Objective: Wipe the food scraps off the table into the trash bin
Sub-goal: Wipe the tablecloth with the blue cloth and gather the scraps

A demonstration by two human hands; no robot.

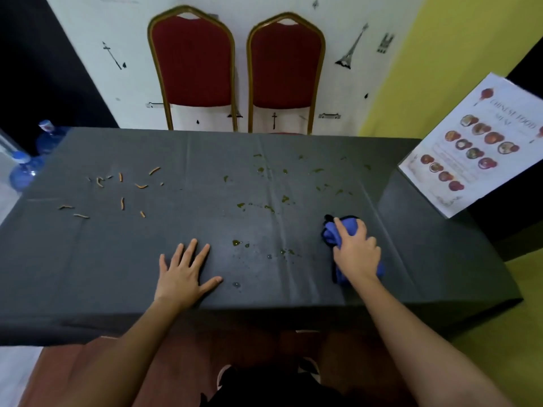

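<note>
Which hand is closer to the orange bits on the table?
The left hand. It lies flat on the table, with the orange bits farther away and to its left. The right hand is far off to their right, pressing on the blue cloth.

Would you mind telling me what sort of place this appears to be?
Probably a small restaurant or a mock-up of one: a Chinese food menu stands at the right, two red banquet chairs face a table under a dark cloth, and food scraps lie scattered on it.
</note>
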